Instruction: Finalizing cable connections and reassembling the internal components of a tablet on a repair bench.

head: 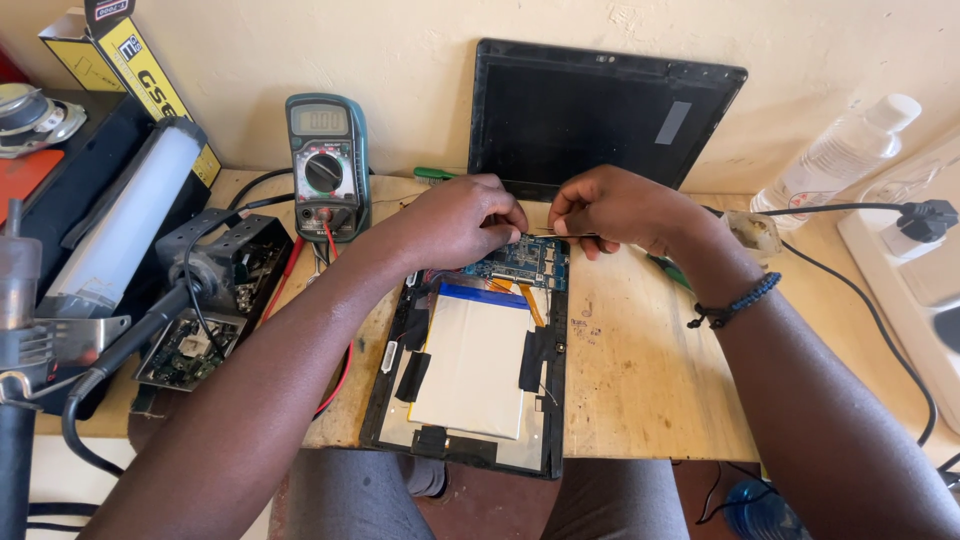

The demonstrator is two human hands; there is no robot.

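Circuit board (520,262): blue, at the far end of the opened tablet (470,385) lying face down on the table (640,370), right under my fingers.
Battery (470,365): flat silver pack, just below the board, held by black tape strips.
Left hand (462,222): fingers pinched together over the board's upper left edge; what they pinch is too small to tell.
Right hand (615,208): fingers closed on a thin metal tool (560,235), its tip pointing left toward the board.
Risk: I judge the tip could slip and bridge contacts or nick the battery, since both sit so near.
Back cover (590,115): dark panel propped against the wall beyond my hands.
Multimeter (327,165): green, upright at the left, red lead trailing toward the tablet.
Bottle (835,155): clear plastic, lying at the far right; a spill would reach the table.
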